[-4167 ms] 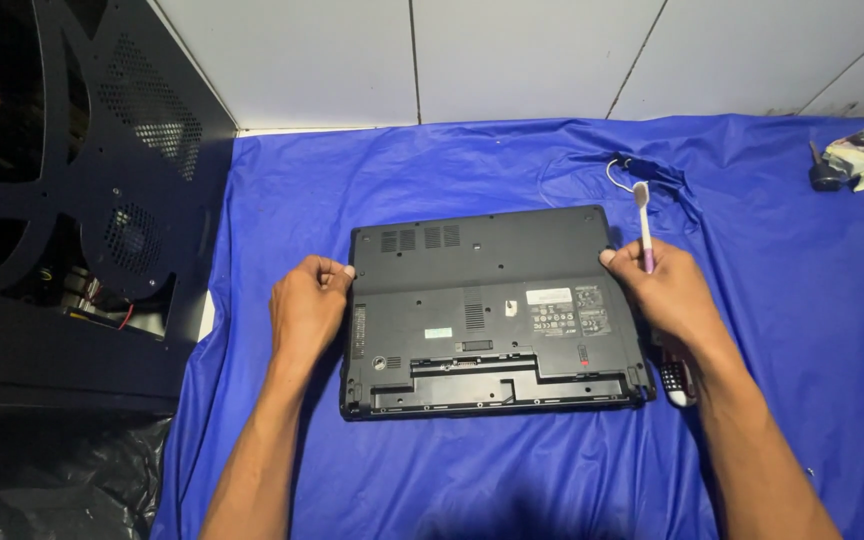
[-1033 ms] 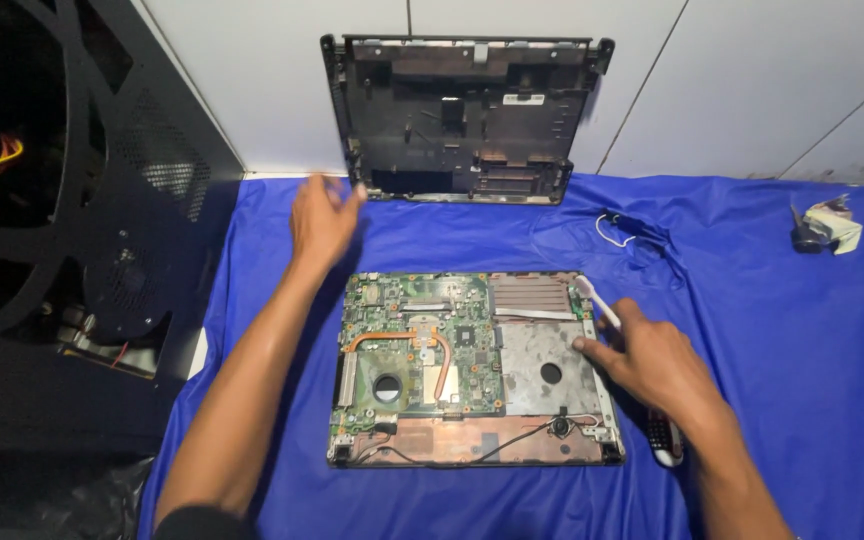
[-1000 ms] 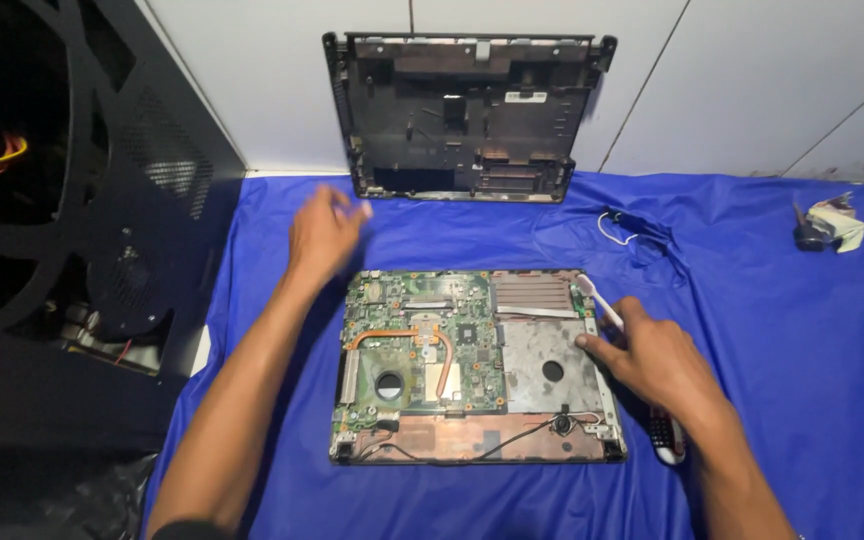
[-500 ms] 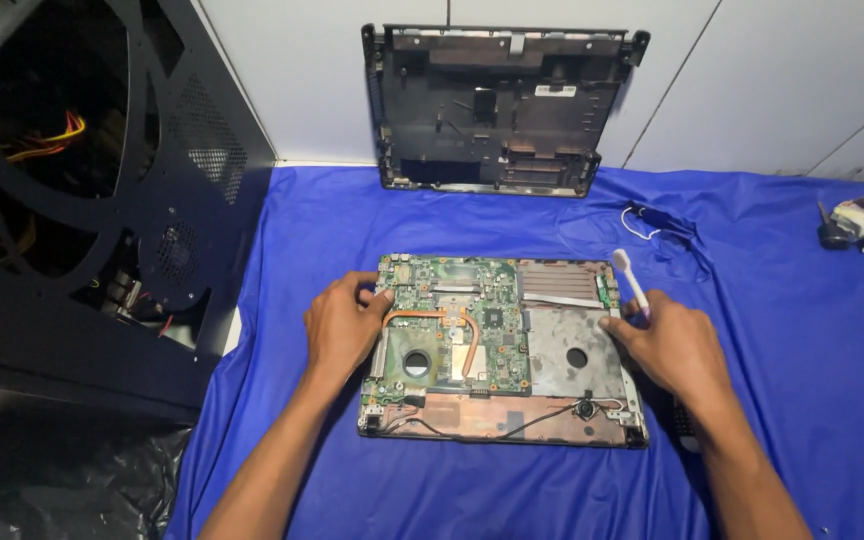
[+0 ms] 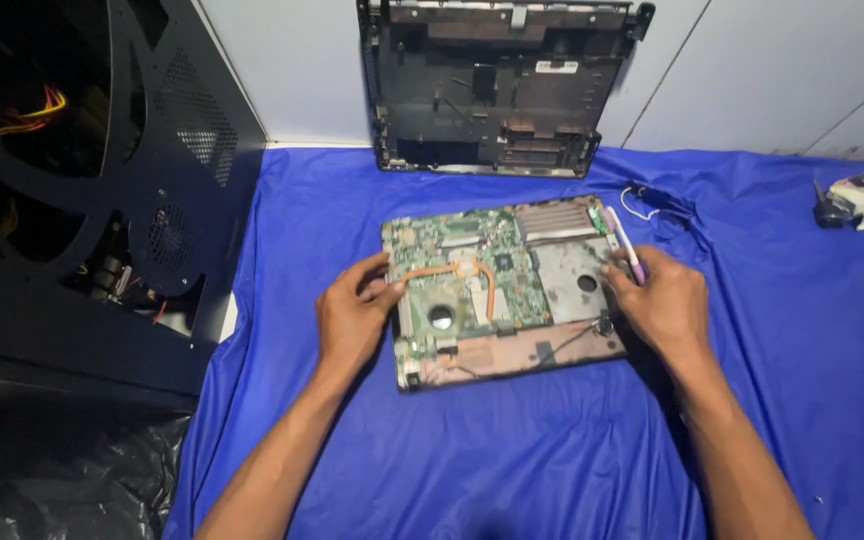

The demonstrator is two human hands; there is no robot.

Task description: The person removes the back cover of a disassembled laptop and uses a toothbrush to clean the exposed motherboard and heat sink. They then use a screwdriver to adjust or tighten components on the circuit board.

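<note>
Laptop [image 5: 497, 290] turned slightly; blue cloth [image 5: 512, 450]; grey wall [image 5: 762, 70] behind.

Open blue cloth [image 5: 512, 450] in front of the opened laptop base [image 5: 502, 290]: wide free lane between the forearms. Left side blocked by black computer case [image 5: 102, 200] close to the tabletop edge. Far edge blocked by bottom cover [image 5: 497, 85] leaning upright on wall. Right: loose cable [image 5: 652, 200] near base, small bundle [image 5: 847, 200] well apart.
</note>
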